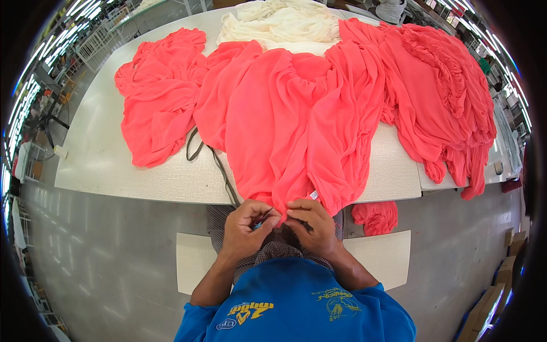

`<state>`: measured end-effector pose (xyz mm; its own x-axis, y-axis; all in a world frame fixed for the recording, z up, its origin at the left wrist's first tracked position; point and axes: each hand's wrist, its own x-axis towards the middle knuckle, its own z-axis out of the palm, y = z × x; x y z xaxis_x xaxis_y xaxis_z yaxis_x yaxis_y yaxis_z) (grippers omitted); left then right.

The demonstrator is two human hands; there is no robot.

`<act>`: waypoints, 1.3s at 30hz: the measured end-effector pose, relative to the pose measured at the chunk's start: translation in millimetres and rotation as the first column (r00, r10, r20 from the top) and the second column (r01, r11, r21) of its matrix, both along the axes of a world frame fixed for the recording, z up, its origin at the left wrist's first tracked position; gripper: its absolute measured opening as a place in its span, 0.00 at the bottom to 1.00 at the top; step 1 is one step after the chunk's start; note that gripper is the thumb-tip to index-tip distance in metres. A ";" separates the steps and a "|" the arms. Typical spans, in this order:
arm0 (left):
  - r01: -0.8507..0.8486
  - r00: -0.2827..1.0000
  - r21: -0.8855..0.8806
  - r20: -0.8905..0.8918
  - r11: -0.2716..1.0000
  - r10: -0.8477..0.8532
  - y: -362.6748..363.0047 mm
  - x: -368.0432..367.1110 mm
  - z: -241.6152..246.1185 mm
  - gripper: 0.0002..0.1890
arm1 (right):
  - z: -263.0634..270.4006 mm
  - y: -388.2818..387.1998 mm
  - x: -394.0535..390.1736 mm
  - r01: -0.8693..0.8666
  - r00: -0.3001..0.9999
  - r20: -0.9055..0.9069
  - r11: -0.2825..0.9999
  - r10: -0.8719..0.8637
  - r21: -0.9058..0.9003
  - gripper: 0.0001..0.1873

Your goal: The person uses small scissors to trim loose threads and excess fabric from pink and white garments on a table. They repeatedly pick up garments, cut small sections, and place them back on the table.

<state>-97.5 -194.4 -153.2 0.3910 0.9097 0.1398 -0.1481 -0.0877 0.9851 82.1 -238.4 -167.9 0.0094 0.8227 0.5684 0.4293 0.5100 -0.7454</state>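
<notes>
A coral-pink gathered garment (273,128) lies spread over the table and hangs past its near edge towards me. My left hand (250,228) pinches the garment's lower edge between thumb and fingertips, and a small tool with a blue part (259,223), its kind unclear, is tucked in the same hand. Close beside it, my right hand (314,226) pinches the same edge, the two sets of fingertips nearly touching. A small white label (314,195) shows on the garment just above my right hand. A dark green cord (220,166) runs over the table edge near my left hand.
The pale table (149,184) holds another coral garment (160,98) at left, a large coral pile (440,94) at right and cream fabric (282,23) at the far side. Coral fabric (375,217) lies below the table edge. Cardboard boxes (480,308) stand at lower right; a person (389,9) is beyond the table.
</notes>
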 end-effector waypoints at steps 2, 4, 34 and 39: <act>0.015 1.000 0.003 -0.027 1.000 -0.015 -0.2 -1.6 0.0 0.07 | -1.2 0.6 -1.2 -0.002 1.000 0.001 1.000 0.002 0.011 0.11; 0.023 0.999 0.009 -0.042 1.000 -0.022 -0.6 -2.9 -0.6 0.08 | -5.1 0.6 -0.3 0.000 1.000 0.013 1.000 0.000 0.012 0.10; 0.163 0.982 0.070 -0.109 0.984 -0.155 -8.4 -25.1 13.5 0.13 | 2.8 6.0 15.5 -0.271 0.962 -0.101 0.931 0.253 -0.243 0.08; 0.379 0.925 -0.122 0.054 0.917 -0.376 -19.6 -29.4 4.2 0.17 | 2.9 9.0 14.4 -0.272 0.962 -0.067 0.949 0.264 -0.161 0.07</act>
<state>-126.9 -214.1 -149.0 0.7064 0.7061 0.0489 -0.1743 0.1066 0.9789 96.5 -229.4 -165.0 -0.2027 0.8812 0.4270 0.2588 0.4688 -0.8446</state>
